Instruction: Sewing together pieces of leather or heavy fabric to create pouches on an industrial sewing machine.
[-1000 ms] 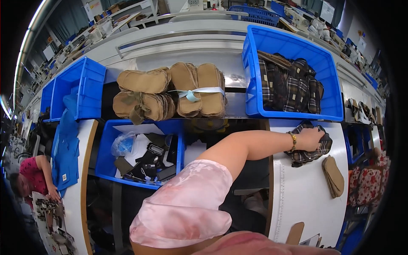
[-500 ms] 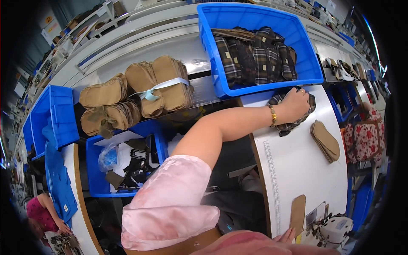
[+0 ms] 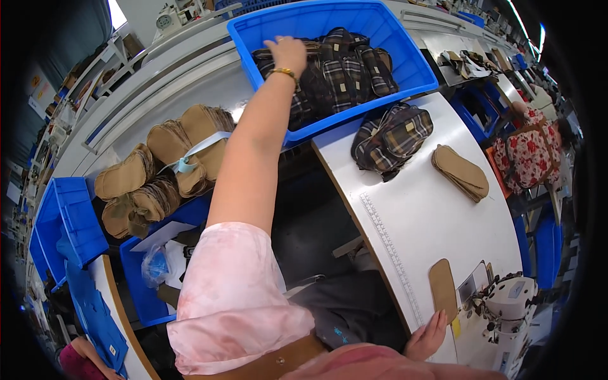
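Note:
My left hand (image 3: 289, 53) reaches over the far left part of a large blue bin (image 3: 361, 109). Its fingers look bent and apart, and their tips are partly hidden. Dark plaid fabric pieces (image 3: 345, 75) fill the bin beneath and beside it. A plaid bundle (image 3: 405, 132) lies on the white table below the bin, away from either hand. At the lower right, my right hand (image 3: 428, 337) has its fingers stretched out, the tips at the near end of a long tan sole-shaped piece (image 3: 443, 286). That piece lies flat beside a sewing machine (image 3: 510, 297).
A stack of tan sole shapes (image 3: 460, 172) lies on the white table (image 3: 411, 209). To the left are tied tan bundles (image 3: 204, 136), a blue bin of small items (image 3: 142, 304) and another blue bin (image 3: 82, 212). Other people (image 3: 531, 155) sit at the sides.
My left hand has left the plaid bundle on the table and moved up and left into the bin. My right hand now shows more beside the tan piece. The view has shifted.

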A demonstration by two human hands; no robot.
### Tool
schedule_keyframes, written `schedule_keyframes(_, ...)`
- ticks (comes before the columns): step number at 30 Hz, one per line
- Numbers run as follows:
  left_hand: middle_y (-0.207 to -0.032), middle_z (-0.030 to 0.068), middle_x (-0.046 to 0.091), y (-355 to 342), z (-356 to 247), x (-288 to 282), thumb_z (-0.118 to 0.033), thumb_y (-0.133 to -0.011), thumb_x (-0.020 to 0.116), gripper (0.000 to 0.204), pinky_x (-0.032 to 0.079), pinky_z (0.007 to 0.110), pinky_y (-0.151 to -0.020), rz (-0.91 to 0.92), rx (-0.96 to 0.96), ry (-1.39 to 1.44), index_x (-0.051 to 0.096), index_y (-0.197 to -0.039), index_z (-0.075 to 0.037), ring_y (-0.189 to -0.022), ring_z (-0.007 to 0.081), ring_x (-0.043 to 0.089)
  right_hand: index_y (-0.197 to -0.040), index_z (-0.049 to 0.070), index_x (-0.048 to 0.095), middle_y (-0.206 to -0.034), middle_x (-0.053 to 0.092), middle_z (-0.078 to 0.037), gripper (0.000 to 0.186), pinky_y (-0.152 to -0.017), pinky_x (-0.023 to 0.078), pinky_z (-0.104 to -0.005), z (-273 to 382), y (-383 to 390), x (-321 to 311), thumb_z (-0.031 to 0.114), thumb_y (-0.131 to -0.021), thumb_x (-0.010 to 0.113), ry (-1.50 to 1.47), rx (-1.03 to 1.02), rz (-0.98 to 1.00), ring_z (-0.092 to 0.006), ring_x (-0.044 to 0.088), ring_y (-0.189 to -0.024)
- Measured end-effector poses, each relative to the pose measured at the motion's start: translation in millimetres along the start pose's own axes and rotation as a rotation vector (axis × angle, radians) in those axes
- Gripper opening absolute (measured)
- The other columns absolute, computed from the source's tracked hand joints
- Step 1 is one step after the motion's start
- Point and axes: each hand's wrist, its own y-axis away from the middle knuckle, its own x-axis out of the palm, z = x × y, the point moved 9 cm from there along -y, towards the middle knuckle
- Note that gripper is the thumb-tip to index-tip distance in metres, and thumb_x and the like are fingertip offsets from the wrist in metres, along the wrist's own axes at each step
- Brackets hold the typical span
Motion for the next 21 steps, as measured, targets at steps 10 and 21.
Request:
schedule_keyframes(10,-0.119,0.0267,0.068,-8.9,50.5,27.8,-0.016,-0.090,0.054,0.033,0.054,0.047,-0.094,0.246,-0.418,0.617,0.073,-0.112,0.000,-0.113,0.0440,0.065,-0.138,-0.007,0.052,-0.142,0.052,-0.026,0.049,-0.109,0.037,-0.0533,5.1,-4.3,-4.1,0.013,-0.093,0.049,0.011,0.039,-0.001,-0.0466,0.048,-0.132)
schedule_keyframes(21,-0.138,0.0124,0.062,13.1,-4.5,22.0,-0.065,-0.060,0.088,0.091,0.044,0.047,-0.107,1.072,0.247,0.382,0.066,-0.133,-0.014,-0.132,0.0352,0.054,-0.137,-0.006,0.053,-0.142,0.053,-0.025,0.049,-0.109,0.037,-0.0539,5.0,-2.8,-5.8,0.015,-0.093,0.050,-0.005,0.043,-0.014,-0.0464,0.049,-0.131)
